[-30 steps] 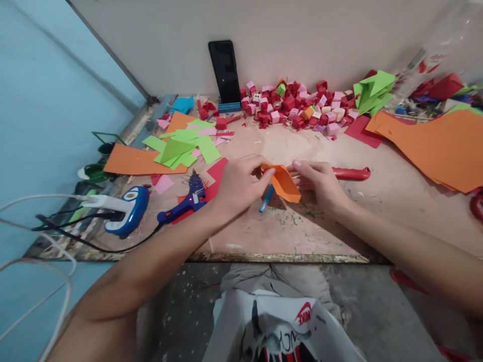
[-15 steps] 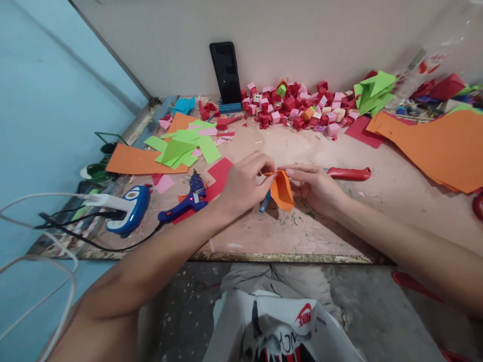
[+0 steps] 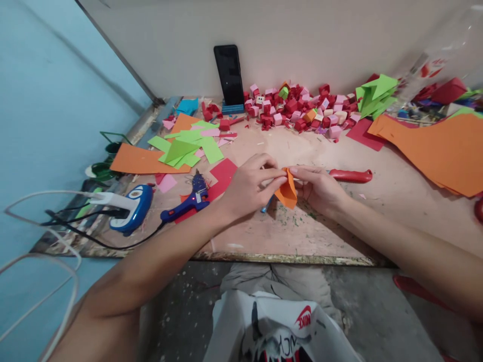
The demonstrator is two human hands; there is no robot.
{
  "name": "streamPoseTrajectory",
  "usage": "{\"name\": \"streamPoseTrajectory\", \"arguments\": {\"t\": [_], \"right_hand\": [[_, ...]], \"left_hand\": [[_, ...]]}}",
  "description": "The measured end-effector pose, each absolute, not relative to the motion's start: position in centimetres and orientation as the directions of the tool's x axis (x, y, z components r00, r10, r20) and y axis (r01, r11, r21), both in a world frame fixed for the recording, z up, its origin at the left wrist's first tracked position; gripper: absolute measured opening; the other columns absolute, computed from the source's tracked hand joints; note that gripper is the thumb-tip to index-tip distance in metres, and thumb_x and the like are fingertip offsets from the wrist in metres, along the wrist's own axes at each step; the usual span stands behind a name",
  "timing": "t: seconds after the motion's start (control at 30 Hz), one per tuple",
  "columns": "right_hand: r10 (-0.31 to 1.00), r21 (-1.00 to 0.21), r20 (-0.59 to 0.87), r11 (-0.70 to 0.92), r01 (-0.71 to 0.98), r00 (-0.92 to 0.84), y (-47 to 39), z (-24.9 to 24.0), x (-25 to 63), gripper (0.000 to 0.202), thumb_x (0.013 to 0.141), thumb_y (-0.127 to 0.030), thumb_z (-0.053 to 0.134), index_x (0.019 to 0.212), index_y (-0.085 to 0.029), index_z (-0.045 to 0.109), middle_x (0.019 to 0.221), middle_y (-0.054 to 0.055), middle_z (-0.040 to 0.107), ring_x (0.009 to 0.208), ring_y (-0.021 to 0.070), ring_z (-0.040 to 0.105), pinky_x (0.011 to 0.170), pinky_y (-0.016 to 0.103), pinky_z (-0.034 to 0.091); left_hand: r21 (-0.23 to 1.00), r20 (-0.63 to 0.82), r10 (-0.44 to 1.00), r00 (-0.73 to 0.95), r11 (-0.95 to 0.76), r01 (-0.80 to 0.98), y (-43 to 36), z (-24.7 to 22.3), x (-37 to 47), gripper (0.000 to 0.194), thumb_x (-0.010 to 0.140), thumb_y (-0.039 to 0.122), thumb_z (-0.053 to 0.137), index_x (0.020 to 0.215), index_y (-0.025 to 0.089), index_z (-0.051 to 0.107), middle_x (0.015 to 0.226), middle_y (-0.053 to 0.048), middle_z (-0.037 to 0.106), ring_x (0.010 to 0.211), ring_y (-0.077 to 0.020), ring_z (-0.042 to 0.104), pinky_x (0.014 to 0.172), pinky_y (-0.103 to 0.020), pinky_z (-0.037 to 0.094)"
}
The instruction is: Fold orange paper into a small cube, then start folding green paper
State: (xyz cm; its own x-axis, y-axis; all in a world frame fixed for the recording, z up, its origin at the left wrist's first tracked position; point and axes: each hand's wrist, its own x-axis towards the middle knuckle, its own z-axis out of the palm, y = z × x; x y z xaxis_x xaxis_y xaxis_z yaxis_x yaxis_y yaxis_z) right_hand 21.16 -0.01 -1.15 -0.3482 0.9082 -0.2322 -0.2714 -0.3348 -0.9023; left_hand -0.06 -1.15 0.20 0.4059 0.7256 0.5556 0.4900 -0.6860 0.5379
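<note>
Between my two hands is a small folded piece of orange paper (image 3: 287,195), held above the table. My left hand (image 3: 252,183) pinches its upper left edge between thumb and fingers. From the other side my right hand (image 3: 319,187) grips the upper right edge, its lower fingers tucked behind the paper. A blue object (image 3: 267,205) lies on the table below the paper, mostly hidden by it and my left hand. Just beyond my right hand rests a red-handled tool (image 3: 350,175), its other end covered by the hand.
A blue glue gun (image 3: 196,197) lies left of my left hand, its cord running to a blue-and-white power socket (image 3: 133,211). Green paper strips (image 3: 184,146) are scattered behind it. A phone (image 3: 229,75) stands before many small paper cubes (image 3: 290,106). Orange sheets (image 3: 433,151) lie at right.
My left fingers have stretched further over the paper's top edge. The orange paper has turned and shifted slightly right, looking more narrowly folded. The whole view has moved a little.
</note>
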Motion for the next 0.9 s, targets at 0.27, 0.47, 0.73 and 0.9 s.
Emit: {"name": "streamPoseTrajectory", "arguments": {"t": [0.27,0.47,0.73,0.9], "right_hand": [[0.876,-0.891,-0.245,-0.372,-0.260,-0.415,0.2,-1.4,21.3,0.012,0.086,-0.034,0.087,0.090,-0.023,0.086,0.097,0.008,0.082,0.088,0.0213,0.074,0.084,0.035,0.062],[0.868,-0.900,-0.229,-0.361,-0.244,-0.441,0.1,-1.3,21.4,0.015,0.085,-0.038,0.089,0.088,-0.024,0.084,0.088,0.005,0.079,0.085,0.0215,0.074,0.085,0.040,0.063],[0.884,-0.921,-0.239,-0.338,-0.195,-0.403,0.1,-1.0,21.1,0.022,0.081,-0.042,0.093,0.090,-0.024,0.084,0.084,0.005,0.075,0.081,0.0216,0.072,0.081,0.038,0.065],[0.875,-0.919,-0.255,-0.352,-0.179,-0.411,0.2,-1.2,21.1,0.022,0.080,-0.042,0.095,0.087,-0.025,0.084,0.090,0.004,0.078,0.080,0.0194,0.072,0.083,0.037,0.064]], "left_hand": [[0.775,0.403,0.874,0.271,-0.484,0.406,-0.6,0.2,0.2,0.012,0.089,0.014,0.078,0.099,0.020,0.076,0.091,-0.001,0.077,0.084,-0.0154,0.071,0.078,-0.029,0.057],[0.701,0.403,0.849,0.343,-0.527,0.481,-0.7,0.7,-0.1,0.011,0.091,0.013,0.075,0.099,0.021,0.078,0.093,-0.003,0.080,0.083,-0.0160,0.071,0.079,-0.030,0.054],[0.703,0.401,0.850,0.342,-0.525,0.480,-0.6,0.4,-0.1,0.008,0.091,0.012,0.073,0.094,0.019,0.078,0.091,-0.003,0.079,0.082,-0.0159,0.070,0.076,-0.029,0.053],[0.568,0.464,0.784,0.413,-0.621,0.540,-0.4,-0.4,-0.1,0.010,0.095,0.012,0.066,0.093,0.017,0.074,0.093,-0.004,0.078,0.085,-0.0171,0.070,0.079,-0.031,0.053]]}}
